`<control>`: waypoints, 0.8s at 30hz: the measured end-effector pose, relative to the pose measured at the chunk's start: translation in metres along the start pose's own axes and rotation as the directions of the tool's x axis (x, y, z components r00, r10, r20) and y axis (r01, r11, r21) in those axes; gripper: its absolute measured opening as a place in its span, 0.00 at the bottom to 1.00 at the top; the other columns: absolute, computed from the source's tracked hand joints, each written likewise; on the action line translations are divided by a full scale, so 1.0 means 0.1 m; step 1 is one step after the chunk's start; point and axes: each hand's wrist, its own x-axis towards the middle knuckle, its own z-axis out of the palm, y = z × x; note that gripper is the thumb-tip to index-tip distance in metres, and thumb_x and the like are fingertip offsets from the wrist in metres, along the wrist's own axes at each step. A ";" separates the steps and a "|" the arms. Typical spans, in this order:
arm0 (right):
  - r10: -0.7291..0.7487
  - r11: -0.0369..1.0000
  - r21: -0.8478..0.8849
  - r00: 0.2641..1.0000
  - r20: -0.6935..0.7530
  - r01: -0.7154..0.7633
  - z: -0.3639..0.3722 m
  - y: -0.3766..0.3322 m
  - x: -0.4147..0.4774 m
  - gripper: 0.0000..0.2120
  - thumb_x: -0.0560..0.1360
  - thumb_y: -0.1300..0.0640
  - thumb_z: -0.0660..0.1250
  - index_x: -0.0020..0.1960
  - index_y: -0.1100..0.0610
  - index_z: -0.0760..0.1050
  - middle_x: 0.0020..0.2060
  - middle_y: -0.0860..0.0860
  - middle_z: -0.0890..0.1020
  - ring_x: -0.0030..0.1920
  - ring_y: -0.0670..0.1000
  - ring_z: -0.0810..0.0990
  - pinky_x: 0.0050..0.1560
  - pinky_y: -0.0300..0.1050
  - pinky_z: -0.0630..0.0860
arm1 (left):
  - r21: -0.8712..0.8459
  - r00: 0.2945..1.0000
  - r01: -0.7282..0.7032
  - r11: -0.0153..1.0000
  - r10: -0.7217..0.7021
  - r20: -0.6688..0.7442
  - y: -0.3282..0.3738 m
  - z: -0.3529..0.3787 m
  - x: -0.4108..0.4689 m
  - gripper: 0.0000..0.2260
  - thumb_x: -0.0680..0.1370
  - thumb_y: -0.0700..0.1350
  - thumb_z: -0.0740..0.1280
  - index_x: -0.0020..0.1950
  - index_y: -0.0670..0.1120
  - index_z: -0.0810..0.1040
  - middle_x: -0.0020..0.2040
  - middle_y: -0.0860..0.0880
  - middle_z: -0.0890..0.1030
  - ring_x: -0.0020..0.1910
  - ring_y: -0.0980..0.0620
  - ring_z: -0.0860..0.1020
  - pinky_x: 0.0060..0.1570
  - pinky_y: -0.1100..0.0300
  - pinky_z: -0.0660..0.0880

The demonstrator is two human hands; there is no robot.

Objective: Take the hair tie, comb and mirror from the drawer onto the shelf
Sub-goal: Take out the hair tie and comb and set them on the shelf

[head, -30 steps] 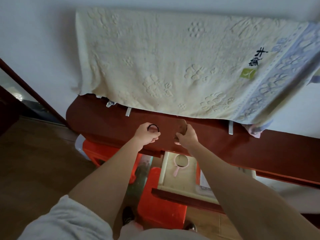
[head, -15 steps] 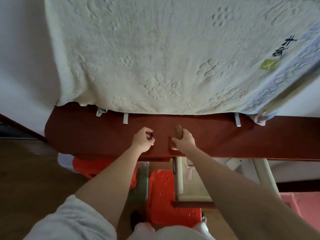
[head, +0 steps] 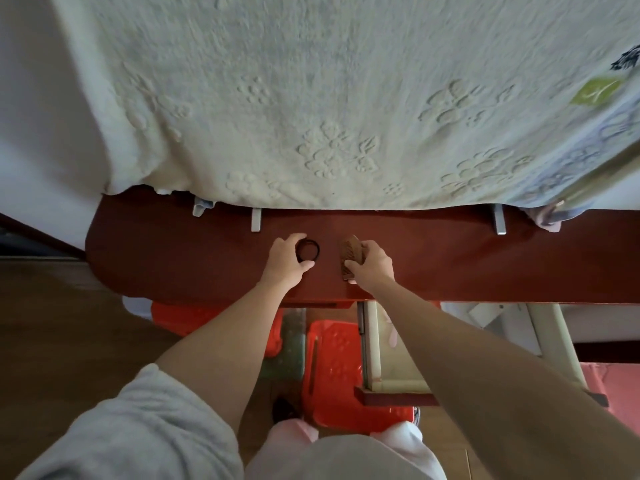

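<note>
A black hair tie (head: 307, 250) lies flat on the dark red shelf (head: 485, 265). My left hand (head: 285, 261) curls round it, index finger and thumb touching its rim. A brown wooden comb (head: 349, 258) rests on the shelf just to the right, pinched at its right edge by my right hand (head: 374, 266). Below the shelf the pale drawer (head: 372, 358) stands open. Only the mirror's pink handle (head: 392, 336) shows inside it, the rest hidden under the shelf and my right arm.
A cream embossed towel (head: 346, 98) hangs over the wall down to the shelf's back edge, with metal brackets (head: 256, 220) beneath it. Red plastic stools (head: 332, 368) stand on the wooden floor (head: 69, 341) under the shelf. A pink object (head: 616, 386) lies at the lower right.
Both hands have come down onto the shelf: the hair tie and the comb, held on edge before, now lie flat on it. The view has shifted so the mirror is mostly hidden.
</note>
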 end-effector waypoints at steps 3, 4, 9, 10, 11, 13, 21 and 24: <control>-0.041 0.998 -0.039 0.997 -0.058 0.039 0.03 -0.04 -0.02 0.25 0.75 0.57 0.73 0.70 0.56 0.71 0.60 0.53 0.82 0.58 0.55 0.81 0.49 0.37 0.71 | 0.018 1.000 -0.024 1.000 0.024 0.000 0.00 0.02 0.01 0.27 0.76 0.45 0.75 0.74 0.51 0.73 0.58 0.43 0.71 0.60 0.41 0.76 0.63 0.56 0.70; -0.037 0.999 -0.042 0.997 -0.074 0.034 0.05 -0.04 -0.02 0.26 0.75 0.57 0.73 0.71 0.56 0.71 0.60 0.53 0.82 0.59 0.55 0.81 0.50 0.38 0.71 | 0.020 1.000 -0.030 0.999 0.030 0.002 -0.01 0.03 0.02 0.26 0.76 0.45 0.75 0.74 0.52 0.73 0.57 0.44 0.70 0.60 0.42 0.76 0.63 0.57 0.70; -0.008 0.992 -0.122 0.989 -0.150 -0.010 0.13 -0.07 0.01 0.20 0.76 0.52 0.72 0.65 0.56 0.72 0.56 0.54 0.79 0.52 0.55 0.79 0.45 0.48 0.74 | 0.031 0.998 -0.059 0.998 0.058 0.015 -0.03 0.05 0.01 0.26 0.78 0.47 0.73 0.76 0.53 0.71 0.61 0.42 0.69 0.59 0.44 0.76 0.64 0.58 0.70; 0.001 0.989 -0.146 0.987 -0.160 -0.025 0.13 -0.06 0.02 0.19 0.75 0.51 0.72 0.63 0.56 0.72 0.56 0.55 0.77 0.53 0.56 0.78 0.45 0.50 0.75 | 0.028 0.998 -0.058 0.998 0.057 0.016 -0.04 0.05 0.01 0.27 0.78 0.47 0.72 0.76 0.53 0.70 0.61 0.42 0.68 0.59 0.44 0.76 0.64 0.57 0.70; 0.013 0.986 -0.159 0.986 -0.167 -0.040 0.14 -0.06 0.03 0.19 0.75 0.50 0.72 0.60 0.56 0.71 0.56 0.55 0.76 0.54 0.57 0.77 0.46 0.53 0.77 | 0.023 0.998 -0.053 0.998 0.053 0.016 -0.05 0.05 0.01 0.27 0.78 0.47 0.73 0.76 0.53 0.70 0.61 0.43 0.68 0.59 0.45 0.76 0.65 0.57 0.70; 0.036 0.985 -0.160 0.984 -0.176 -0.065 0.15 -0.05 0.05 0.18 0.75 0.50 0.72 0.58 0.56 0.70 0.56 0.56 0.73 0.56 0.59 0.76 0.47 0.54 0.77 | 0.014 0.999 -0.043 0.999 0.043 0.014 -0.06 0.05 0.00 0.27 0.78 0.47 0.73 0.76 0.54 0.70 0.60 0.44 0.68 0.59 0.45 0.75 0.66 0.56 0.70; -0.013 0.998 -0.067 0.986 -0.165 0.002 0.10 0.09 0.03 0.21 0.74 0.47 0.73 0.60 0.56 0.70 0.57 0.56 0.73 0.56 0.57 0.76 0.52 0.53 0.77 | 0.019 0.998 -0.015 1.000 0.016 -0.058 -0.05 0.08 -0.07 0.30 0.76 0.49 0.74 0.76 0.49 0.70 0.62 0.40 0.70 0.58 0.42 0.77 0.61 0.55 0.72; -0.044 0.998 -0.054 0.985 -0.170 0.035 -0.10 0.25 -0.05 0.20 0.75 0.44 0.71 0.59 0.57 0.73 0.55 0.55 0.76 0.53 0.56 0.78 0.54 0.54 0.78 | 0.008 0.995 0.030 1.000 -0.029 -0.098 0.00 0.06 -0.17 0.29 0.76 0.49 0.75 0.72 0.43 0.69 0.62 0.38 0.72 0.56 0.40 0.78 0.57 0.50 0.75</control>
